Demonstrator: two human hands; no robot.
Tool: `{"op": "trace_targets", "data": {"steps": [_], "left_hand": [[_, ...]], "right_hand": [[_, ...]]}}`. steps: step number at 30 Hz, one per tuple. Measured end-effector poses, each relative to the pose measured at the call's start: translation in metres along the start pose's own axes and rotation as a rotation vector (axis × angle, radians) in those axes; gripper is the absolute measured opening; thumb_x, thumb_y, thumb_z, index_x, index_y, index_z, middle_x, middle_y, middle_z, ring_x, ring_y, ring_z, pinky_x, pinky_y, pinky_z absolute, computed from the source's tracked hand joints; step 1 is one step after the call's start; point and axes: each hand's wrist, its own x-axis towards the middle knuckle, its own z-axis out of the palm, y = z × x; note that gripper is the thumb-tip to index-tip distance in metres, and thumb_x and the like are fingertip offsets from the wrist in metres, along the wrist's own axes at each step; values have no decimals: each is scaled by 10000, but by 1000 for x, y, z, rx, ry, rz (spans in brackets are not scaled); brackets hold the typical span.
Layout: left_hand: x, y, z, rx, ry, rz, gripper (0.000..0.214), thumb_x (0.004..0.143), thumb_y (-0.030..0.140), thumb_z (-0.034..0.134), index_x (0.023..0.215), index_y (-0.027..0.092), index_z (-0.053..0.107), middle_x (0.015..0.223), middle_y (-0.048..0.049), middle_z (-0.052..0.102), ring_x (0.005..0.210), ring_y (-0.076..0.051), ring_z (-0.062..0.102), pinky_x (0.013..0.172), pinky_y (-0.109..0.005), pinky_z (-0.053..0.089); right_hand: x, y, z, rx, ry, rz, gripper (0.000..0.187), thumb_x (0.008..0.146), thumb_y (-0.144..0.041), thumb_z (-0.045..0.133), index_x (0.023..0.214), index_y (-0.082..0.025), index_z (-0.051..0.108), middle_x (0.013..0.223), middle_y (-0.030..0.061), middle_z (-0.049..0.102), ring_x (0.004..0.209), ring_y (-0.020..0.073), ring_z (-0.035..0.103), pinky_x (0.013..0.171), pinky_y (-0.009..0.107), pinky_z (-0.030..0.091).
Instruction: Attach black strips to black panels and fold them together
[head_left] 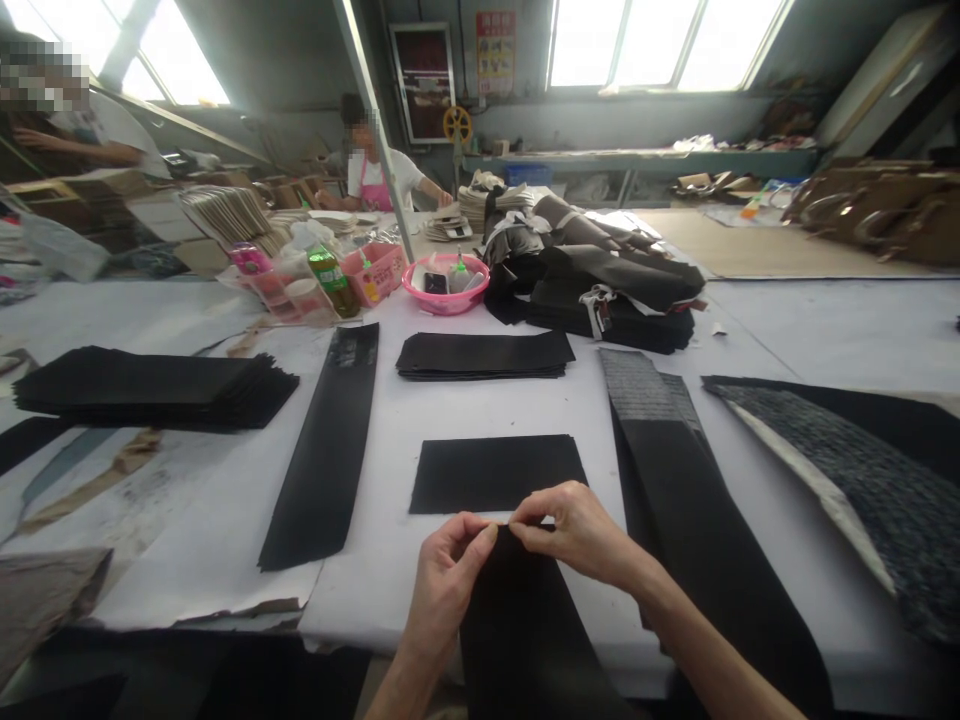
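Note:
My left hand [452, 572] pinches the far edge of a long black strip of sheet material [525, 640], thumb and fingers pressed together. Close beside it, my right hand [574, 530] pinches the same edge near its corner. The strip runs from my fingers down toward the bottom of the view. Just beyond my hands lies a black rectangular piece [495, 475], flat on the white-covered table [360, 610]. Left of it rests a long black strip [326, 450] with a shiny patch at its far end. More long black strips [697, 500] overlap on the right, with greyish far ends.
Stacks of black pieces lie at the left [150, 385] and at the centre back [484, 355]. Behind stand a pink basin [446, 300], a pink basket [375, 275], a green bottle [334, 280] and a dark material heap [600, 280]. Two people work farther back.

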Motion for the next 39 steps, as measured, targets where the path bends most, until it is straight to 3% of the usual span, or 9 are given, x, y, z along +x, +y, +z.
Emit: {"op": "trace_targets", "data": {"steps": [6,12,15,23,32,39], "left_hand": [[6,2,-7,-108,9,-97,279,766,406,726,763,138,647,682,-1,625,637,-102,531,608,-177,423],[15,-4,-14,-167,65,-117,315,759,395,742,932,137,690,810,-38,698,718,-130,610,680,-195,473],[16,-8,-16,-173,57,-129,316,769,378,740,972,140,695,862,-47,708,763,-137,631,699,-194,483],[17,-10,-16,-184,82,-126,341,740,380,765,970,138,695,899,-60,707,800,-158,645,726,-218,512],[16,-10,-14,-144,118,-102,329,682,384,806,882,147,699,836,-36,705,770,-140,632,719,-194,495],[17,-7,-11,-67,144,-85,295,643,370,825,794,149,701,749,-15,692,695,-128,603,656,-188,470]], "right_hand": [[-7,28,-9,163,-25,146,188,817,-278,591,735,-192,735,670,-8,673,648,144,603,607,242,444],[-16,38,-2,659,-36,213,309,820,-376,654,1043,-165,685,951,47,715,898,192,650,801,311,496],[-21,38,4,787,-21,219,352,797,-371,701,1083,-172,653,1022,58,709,968,203,646,860,330,485],[-24,38,7,795,127,252,297,800,-391,706,1000,-174,671,920,42,713,904,194,651,835,319,481],[-19,31,12,725,213,240,294,823,-442,669,892,-158,700,817,28,691,774,162,619,735,286,473],[-19,22,14,753,241,253,300,776,-465,711,859,-177,712,837,25,698,809,165,618,763,282,475]]}}
